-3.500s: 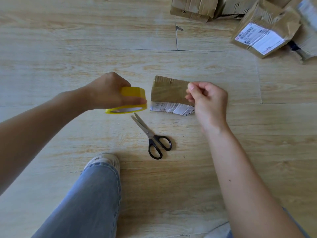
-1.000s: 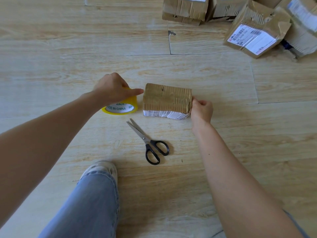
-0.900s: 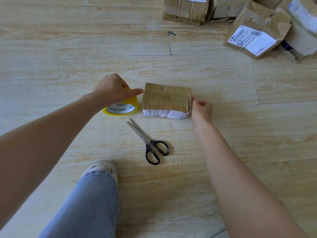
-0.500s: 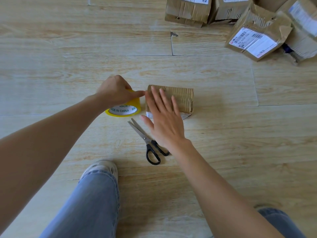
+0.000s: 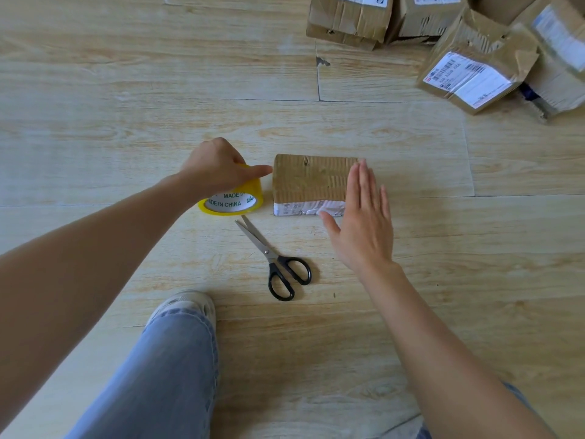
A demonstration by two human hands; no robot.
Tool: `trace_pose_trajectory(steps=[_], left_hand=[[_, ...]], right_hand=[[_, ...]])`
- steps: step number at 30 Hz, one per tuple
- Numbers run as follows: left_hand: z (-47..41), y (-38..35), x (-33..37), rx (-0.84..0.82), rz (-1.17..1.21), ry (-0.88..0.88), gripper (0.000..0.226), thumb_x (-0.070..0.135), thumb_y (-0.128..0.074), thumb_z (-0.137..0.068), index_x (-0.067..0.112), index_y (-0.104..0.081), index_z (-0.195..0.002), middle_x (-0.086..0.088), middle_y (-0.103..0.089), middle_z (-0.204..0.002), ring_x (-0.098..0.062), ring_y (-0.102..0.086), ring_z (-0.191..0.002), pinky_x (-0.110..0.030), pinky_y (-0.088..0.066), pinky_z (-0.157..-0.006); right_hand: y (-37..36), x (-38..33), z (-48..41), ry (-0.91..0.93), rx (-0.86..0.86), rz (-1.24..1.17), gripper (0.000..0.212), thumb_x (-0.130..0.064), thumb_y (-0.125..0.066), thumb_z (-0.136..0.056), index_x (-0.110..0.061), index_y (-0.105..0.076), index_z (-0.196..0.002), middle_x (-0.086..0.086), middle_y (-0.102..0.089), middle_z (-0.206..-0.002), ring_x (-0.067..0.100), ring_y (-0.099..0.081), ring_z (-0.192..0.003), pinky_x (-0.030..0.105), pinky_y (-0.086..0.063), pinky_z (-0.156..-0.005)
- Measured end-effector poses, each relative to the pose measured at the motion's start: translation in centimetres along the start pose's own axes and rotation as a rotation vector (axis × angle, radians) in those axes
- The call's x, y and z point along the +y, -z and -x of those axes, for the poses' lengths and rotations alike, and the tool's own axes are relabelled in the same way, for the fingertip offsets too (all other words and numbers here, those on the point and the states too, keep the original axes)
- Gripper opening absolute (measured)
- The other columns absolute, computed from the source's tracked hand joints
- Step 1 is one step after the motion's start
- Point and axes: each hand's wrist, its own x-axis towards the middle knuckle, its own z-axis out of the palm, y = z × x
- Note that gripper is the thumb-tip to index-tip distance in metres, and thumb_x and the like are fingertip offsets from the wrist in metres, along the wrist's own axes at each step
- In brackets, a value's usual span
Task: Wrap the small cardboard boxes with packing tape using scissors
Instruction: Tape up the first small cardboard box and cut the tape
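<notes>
A small brown cardboard box with a white label on its near side lies on the wooden floor. My right hand lies flat with straight fingers over the box's right end. My left hand grips a yellow roll of packing tape standing on the floor just left of the box, its index finger pointing at the box's left edge. Black-handled scissors, blades shut, lie on the floor in front of the box.
Several worn cardboard parcels with shipping labels are piled at the far right. My jeans-clad leg and white shoe stretch out at the bottom centre, near the scissors.
My right hand left the box's right end, laid itself flat on the left part of the top, then slid rightward to the right end. The left hand stays on the tape roll.
</notes>
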Motion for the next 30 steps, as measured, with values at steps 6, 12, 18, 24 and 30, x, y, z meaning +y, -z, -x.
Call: trace_pose_trajectory(steps=[6, 12, 18, 24, 30], left_hand=[[0.2, 0.3, 0.2, -0.003, -0.04, -0.022, 0.061, 0.071, -0.062, -0.072, 0.011, -0.075, -0.074, -0.009, -0.067, -0.065, -0.019, -0.06, -0.058, -0.026, -0.041, -0.049], [0.9, 2.0, -0.4, -0.136, -0.007, -0.15, 0.024, 0.037, -0.066, -0.083, 0.016, -0.068, -0.073, -0.004, -0.06, -0.069, -0.015, -0.052, -0.065, -0.025, -0.036, -0.053], [2.3, 4.9, -1.7, -0.345, 0.197, -0.238, 0.035, 0.035, -0.071, -0.081, 0.004, -0.059, -0.072, -0.001, -0.045, -0.062, -0.014, -0.04, -0.061, -0.029, -0.028, -0.059], [2.7, 7.4, -0.9, -0.178, 0.18, -0.3, 0.059, 0.062, -0.07, -0.064, 0.009, -0.045, -0.055, 0.011, -0.032, -0.047, -0.007, -0.031, -0.047, -0.015, -0.026, -0.044], [2.9, 8.1, -2.0, -0.087, 0.088, -0.226, 0.054, 0.066, -0.073, -0.061, 0.015, -0.056, -0.054, 0.007, -0.042, -0.047, -0.008, -0.04, -0.046, -0.026, -0.031, -0.049]], right_hand=[[2.0, -4.8, -3.9, 0.33, -0.046, -0.039, 0.123, -0.049, -0.075, -0.076, -0.008, 0.011, -0.153, 0.007, 0.015, -0.162, 0.02, 0.012, -0.149, 0.038, 0.011, -0.119], [2.7, -6.4, -6.2, 0.404, -0.135, -0.02, 0.103, -0.039, -0.081, -0.074, -0.006, -0.02, -0.149, 0.008, -0.036, -0.146, 0.025, -0.032, -0.137, 0.041, -0.013, -0.12], [5.0, -4.5, -5.6, 0.326, -0.042, -0.389, 0.08, -0.021, -0.089, -0.058, -0.01, -0.044, -0.123, -0.003, -0.041, -0.11, 0.012, -0.037, -0.096, 0.046, -0.031, -0.106], [5.5, -3.6, -4.3, 0.242, -0.027, -0.622, 0.078, -0.028, -0.09, -0.058, -0.022, -0.042, -0.119, -0.006, -0.05, -0.112, 0.014, -0.051, -0.098, 0.03, -0.042, -0.079], [6.2, -3.2, -3.9, 0.217, -0.039, -0.807, 0.077, -0.024, -0.092, -0.058, -0.024, -0.043, -0.117, -0.011, -0.055, -0.105, -0.007, -0.052, -0.092, 0.01, -0.041, -0.078]])
